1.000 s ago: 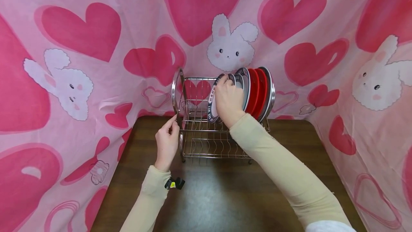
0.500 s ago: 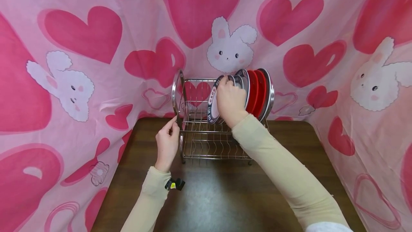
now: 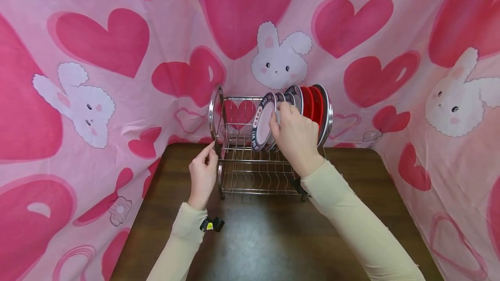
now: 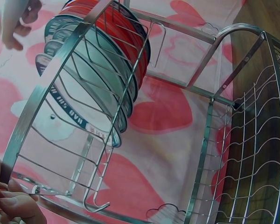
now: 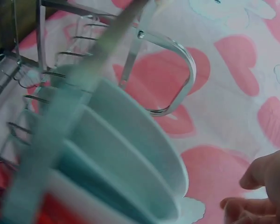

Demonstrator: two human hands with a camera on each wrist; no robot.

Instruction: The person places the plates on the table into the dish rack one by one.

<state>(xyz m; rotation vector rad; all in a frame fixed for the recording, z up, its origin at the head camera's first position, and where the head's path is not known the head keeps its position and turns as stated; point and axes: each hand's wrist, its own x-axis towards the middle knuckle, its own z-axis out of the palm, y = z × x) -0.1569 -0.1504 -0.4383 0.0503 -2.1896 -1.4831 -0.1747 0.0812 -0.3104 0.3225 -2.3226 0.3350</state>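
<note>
A two-tier metal dish rack (image 3: 269, 160) stands on the table. My left hand (image 3: 203, 172) pinches its front left upright between thumb and fingers; the left wrist view shows these fingers (image 4: 21, 205) on the metal frame. Several plates stand on edge in the upper tier's right half. The leftmost is a white plate (image 3: 264, 125) with a dark patterned rim, ahead of similar ones; further right come red plates (image 3: 315, 103). In front of the plates is my right hand (image 3: 298, 138), fingers loosely bent and holding nothing. The right wrist view shows its fingers (image 5: 254, 175) apart from the plates.
The rack's lower tier (image 3: 258, 181) has wavy wire dividers. A brown wooden table (image 3: 250, 237) lies beneath. Pink cloth (image 3: 175, 12) printed with hearts and rabbits hangs behind and at both sides.
My right hand has let go of the leftmost plate and drawn back toward the right and front. That plate stays standing in the rack. My left hand has kept its hold.
</note>
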